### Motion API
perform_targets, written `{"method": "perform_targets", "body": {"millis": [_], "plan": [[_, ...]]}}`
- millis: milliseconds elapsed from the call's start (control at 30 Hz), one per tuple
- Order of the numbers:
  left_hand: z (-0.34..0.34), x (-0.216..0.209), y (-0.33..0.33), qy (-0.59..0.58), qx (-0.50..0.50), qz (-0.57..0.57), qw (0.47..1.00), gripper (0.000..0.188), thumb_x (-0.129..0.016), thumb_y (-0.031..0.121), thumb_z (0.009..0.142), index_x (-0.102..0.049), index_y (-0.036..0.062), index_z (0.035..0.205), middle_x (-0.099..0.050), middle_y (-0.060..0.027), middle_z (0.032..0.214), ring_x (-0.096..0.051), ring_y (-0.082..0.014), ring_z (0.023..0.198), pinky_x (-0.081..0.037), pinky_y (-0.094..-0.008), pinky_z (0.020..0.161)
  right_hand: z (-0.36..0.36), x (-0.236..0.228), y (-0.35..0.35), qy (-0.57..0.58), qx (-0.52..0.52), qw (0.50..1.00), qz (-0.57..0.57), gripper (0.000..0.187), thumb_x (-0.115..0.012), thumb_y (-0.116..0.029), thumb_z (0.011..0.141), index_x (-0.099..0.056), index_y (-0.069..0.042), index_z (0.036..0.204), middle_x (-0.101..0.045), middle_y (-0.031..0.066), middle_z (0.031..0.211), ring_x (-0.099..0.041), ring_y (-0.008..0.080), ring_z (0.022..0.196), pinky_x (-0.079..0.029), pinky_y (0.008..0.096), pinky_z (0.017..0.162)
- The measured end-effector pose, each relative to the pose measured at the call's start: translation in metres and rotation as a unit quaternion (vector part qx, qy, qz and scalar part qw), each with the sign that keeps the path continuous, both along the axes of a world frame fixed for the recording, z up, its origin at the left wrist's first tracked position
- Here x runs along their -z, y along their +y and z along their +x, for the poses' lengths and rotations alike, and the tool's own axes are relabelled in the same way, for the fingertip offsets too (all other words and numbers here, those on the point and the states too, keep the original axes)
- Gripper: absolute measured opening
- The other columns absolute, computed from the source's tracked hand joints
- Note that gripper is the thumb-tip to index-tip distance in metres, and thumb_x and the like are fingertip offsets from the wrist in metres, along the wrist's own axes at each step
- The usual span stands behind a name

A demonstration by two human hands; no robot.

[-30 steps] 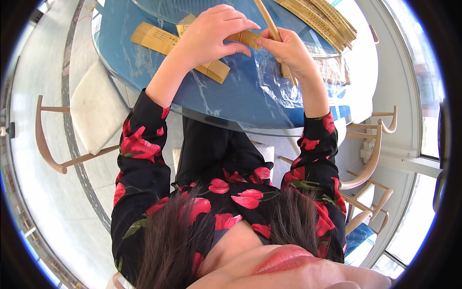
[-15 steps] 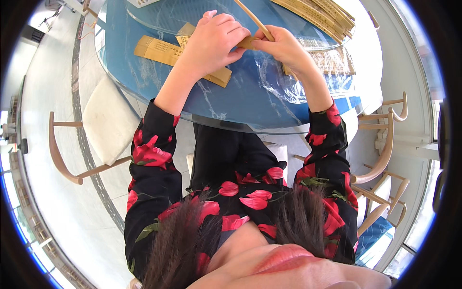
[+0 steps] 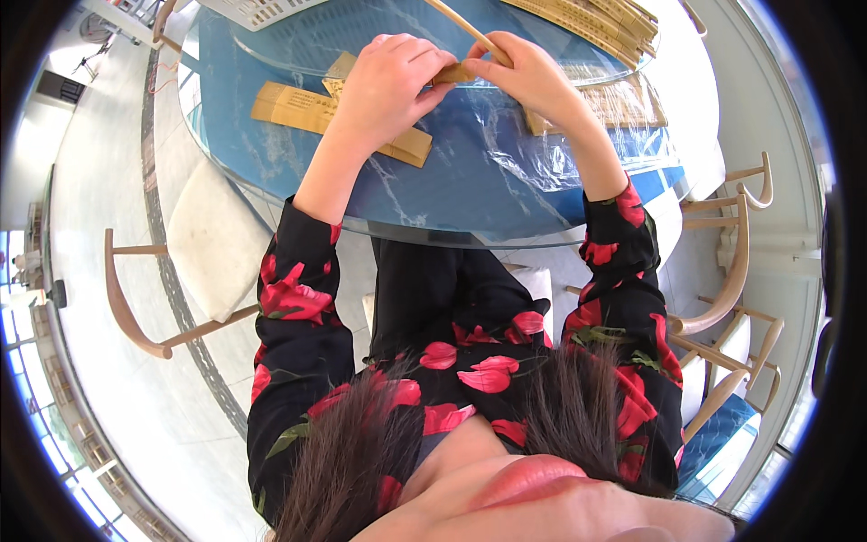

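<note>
Left hand [image 3: 388, 86] and right hand [image 3: 533, 83] grips both pinch the brown paper strip [image 3: 455, 72] at 12 o'clock, right also clamping a wooden stick [image 3: 468, 32] angled toward 10, so uneven tugging could tear it.

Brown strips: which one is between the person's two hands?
The brown strip between the left hand and the right hand, beside the wooden stick; both hands' fingers touch it, while the other brown strips lie unheld on the blue table.
</note>
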State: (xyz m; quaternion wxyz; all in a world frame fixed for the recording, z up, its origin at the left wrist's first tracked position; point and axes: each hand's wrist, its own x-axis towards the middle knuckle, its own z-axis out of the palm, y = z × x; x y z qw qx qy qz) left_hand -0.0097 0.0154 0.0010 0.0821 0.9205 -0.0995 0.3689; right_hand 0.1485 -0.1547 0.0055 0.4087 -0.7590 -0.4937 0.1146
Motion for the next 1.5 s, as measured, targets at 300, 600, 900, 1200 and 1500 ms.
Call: {"method": "perform_targets", "body": {"millis": [300,600,900,1200,1500], "plan": [[-0.009,-0.003,0.023,-0.04,-0.092,-0.041,0.994,0.027,-0.083,0.017,0.082,-0.072,0.0075,0.105,-0.072,-0.0047,0.102,-0.065,-0.0266,0.097,-0.054,-0.0375,0.085,0.019,-0.03,-0.05,-0.254,0.0,0.967,-0.009,0.027,-0.061,-0.033,0.103,-0.077,-0.023,0.123,-0.077,0.0048,0.102,-0.072,0.0215,0.088,-0.056,0.0309,0.073],[-0.008,-0.002,0.021,-0.012,-0.061,-0.02,0.998,0.027,-0.082,0.016,0.082,-0.071,0.0084,0.105,-0.071,-0.0044,0.101,-0.065,-0.0269,0.1,-0.053,-0.0376,0.089,0.013,-0.036,-0.05,-0.294,-0.002,0.955,-0.045,0.024,-0.065,-0.028,0.1,-0.079,-0.017,0.116,-0.074,0.0074,0.091,-0.068,0.0239,0.08,-0.052,0.0342,0.069],[-0.009,-0.004,0.015,0.032,-0.022,-0.054,0.998,0.019,-0.078,0.014,0.086,-0.071,0.0086,0.103,-0.071,-0.0041,0.101,-0.065,-0.0269,0.1,-0.053,-0.0376,0.088,0.016,-0.025,-0.047,-0.254,-0.02,0.967,-0.027,0.024,-0.067,-0.031,0.096,-0.08,-0.016,0.109,-0.075,0.0078,0.092,-0.07,0.0287,0.086,-0.054,0.0384,0.074],[-0.007,-0.002,0.01,0.026,-0.048,-0.107,0.993,0.005,-0.071,0.008,0.091,-0.071,0.0069,0.095,-0.071,-0.0042,0.093,-0.066,-0.0258,0.093,-0.053,-0.0367,0.082,-0.004,-0.018,-0.036,-0.324,0.011,0.946,0.02,0.022,-0.068,-0.037,0.094,-0.077,-0.018,0.101,-0.065,0.0061,0.081,-0.067,0.0308,0.08,-0.052,0.0428,0.07],[0.022,-0.028,-0.015,-0.051,-0.03,0.145,0.988,0.017,-0.073,0.006,0.079,-0.068,0.01,0.095,-0.069,-0.0018,0.101,-0.066,-0.0222,0.1,-0.053,-0.0386,0.09,-0.031,-0.012,-0.021,-0.282,0.058,0.953,0.097,0.02,-0.072,-0.034,0.092,-0.076,-0.014,0.093,-0.063,0.0053,0.078,-0.067,0.0302,0.076,-0.052,0.0419,0.066]]}}
